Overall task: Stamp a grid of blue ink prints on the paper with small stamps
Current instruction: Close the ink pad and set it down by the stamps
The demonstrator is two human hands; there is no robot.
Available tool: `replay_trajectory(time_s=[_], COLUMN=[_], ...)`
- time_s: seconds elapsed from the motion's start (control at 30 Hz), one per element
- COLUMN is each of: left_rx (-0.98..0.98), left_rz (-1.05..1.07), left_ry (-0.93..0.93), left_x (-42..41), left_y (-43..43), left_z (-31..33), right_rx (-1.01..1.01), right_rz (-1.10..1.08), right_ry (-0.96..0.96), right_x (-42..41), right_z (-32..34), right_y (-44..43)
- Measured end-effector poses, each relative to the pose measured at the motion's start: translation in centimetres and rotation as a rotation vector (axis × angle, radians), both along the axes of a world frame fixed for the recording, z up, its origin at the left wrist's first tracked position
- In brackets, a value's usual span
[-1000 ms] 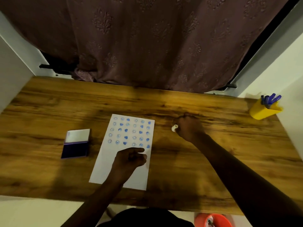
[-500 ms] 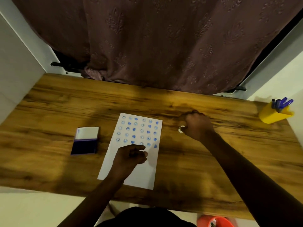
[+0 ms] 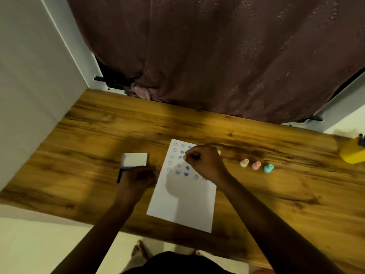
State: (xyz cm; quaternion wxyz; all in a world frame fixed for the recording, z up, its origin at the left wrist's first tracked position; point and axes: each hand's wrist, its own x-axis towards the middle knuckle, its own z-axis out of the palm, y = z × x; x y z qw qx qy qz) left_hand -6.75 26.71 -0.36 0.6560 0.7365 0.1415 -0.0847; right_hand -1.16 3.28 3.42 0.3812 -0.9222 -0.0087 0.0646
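Paper lies on the desk with its short near edge close to the desk's front edge, and its far half carries rows of small blue prints, round faces and hearts; no writing or brand can be read anywhere. Your right hand is curled into a fist over the far end of the sheet, covering part of the printed grid; the fingers are drawn together, and whether a stamp sits inside them you cannot tell from here. Your left hand is off the paper's left edge, lying over the dark base of the ink pad, whose white lid stands open toward the far side; its fingers look closed, though the blur hides what they grip. Three small stamps stand in a row to the right of the sheet: a cream stamp, a pink stamp and a teal stamp. A yellow pen holder sits at the desk's far right corner.
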Motion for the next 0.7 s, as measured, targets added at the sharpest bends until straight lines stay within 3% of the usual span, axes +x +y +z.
replay_trajectory(time_s=[0.4,0.6,0.7], left_rx=[0.041,0.223,0.22], left_rz=[0.145,0.098,0.039], left_ry=[-0.014,-0.04,-0.013], left_x=[2.1,3.8,4.7], left_y=[11.2,13.4,14.2], left_z=[-0.9,-2.2,-3.0], right_rx=[0.054,0.003,-0.025], right_rz=[-0.016,-0.075,-0.125], right_ry=[0.139,0.194,0.178], right_x=[1.3,1.9,2.2], right_z=[-3.8,-5.0,-5.3], right_y=[10.8,14.1,15.5])
